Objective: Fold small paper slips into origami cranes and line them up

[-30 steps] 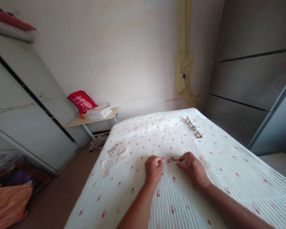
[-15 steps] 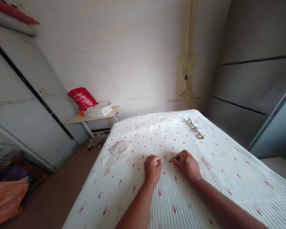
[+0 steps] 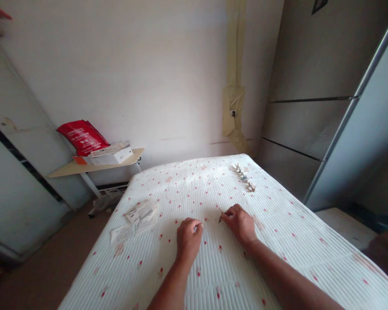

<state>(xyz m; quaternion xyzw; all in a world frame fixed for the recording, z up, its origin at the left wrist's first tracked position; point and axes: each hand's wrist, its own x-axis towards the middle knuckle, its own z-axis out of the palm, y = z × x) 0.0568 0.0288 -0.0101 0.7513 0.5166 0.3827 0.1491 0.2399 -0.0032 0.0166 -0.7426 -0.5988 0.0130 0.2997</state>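
Observation:
My right hand (image 3: 241, 223) is closed on a small brownish object (image 3: 221, 214) with thin tips that stick out past my fingertips, just above the bed. To its left, my left hand (image 3: 189, 236) is curled with thumb and fingertips together over the patterned white cover (image 3: 213, 267); whatever it may hold is too small to make out. Farther back on the right, several small brown and grey-blue figures (image 3: 244, 177) lie in a slanting row. Printed papers or packets (image 3: 142, 212) lie flat left of my left hand.
A small side table (image 3: 63, 170) at the back left bears a red bag (image 3: 84, 137) and a white box (image 3: 113, 156). Behind the bed stands a wall with a taped socket (image 3: 233, 113). Grey cabinets (image 3: 297, 125) rise at the right.
The camera view has turned right, so the room and bed appear farther left. My hands remain in similar poses, the right one keeping hold of the small object.

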